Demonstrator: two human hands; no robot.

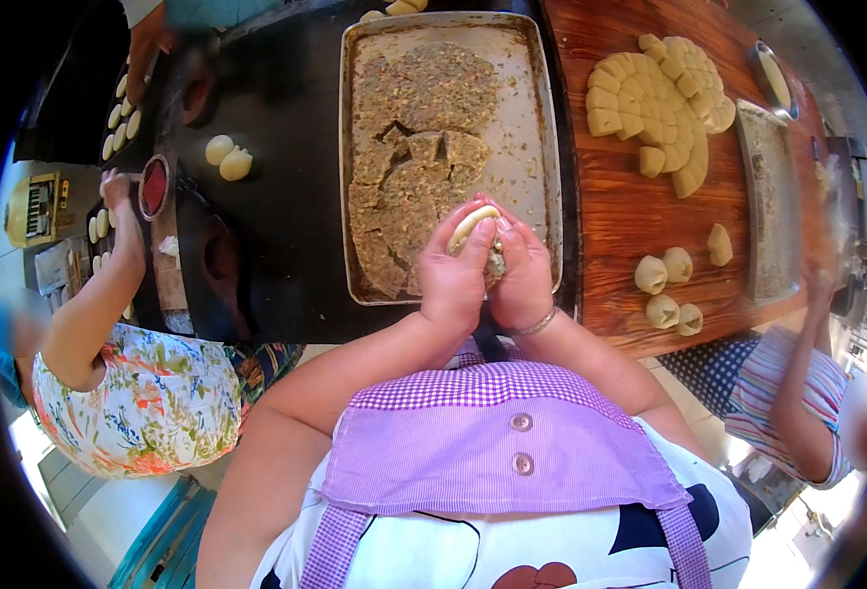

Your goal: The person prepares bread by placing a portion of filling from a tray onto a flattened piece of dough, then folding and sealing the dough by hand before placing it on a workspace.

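Observation:
My left hand (450,283) and my right hand (525,281) come together over the near edge of a metal tray (522,118). Between them they grip a pale dough round (472,226), its rim showing above my thumbs. Some speckled filling (496,263) shows between my palms, below the dough. In the tray lies a crumbly brown filling (443,88), the nearer part cracked into chunks. My fingers curl around the dough, and their far sides are hidden.
Two smooth dough balls (229,157) sit on the black table, left of the tray. Cut dough pieces (649,103) cluster on the wooden table at right, with several hollowed dough cups (663,311) nearer. Co-workers stand on both sides; the left one reaches toward a red-filled bowl (154,187).

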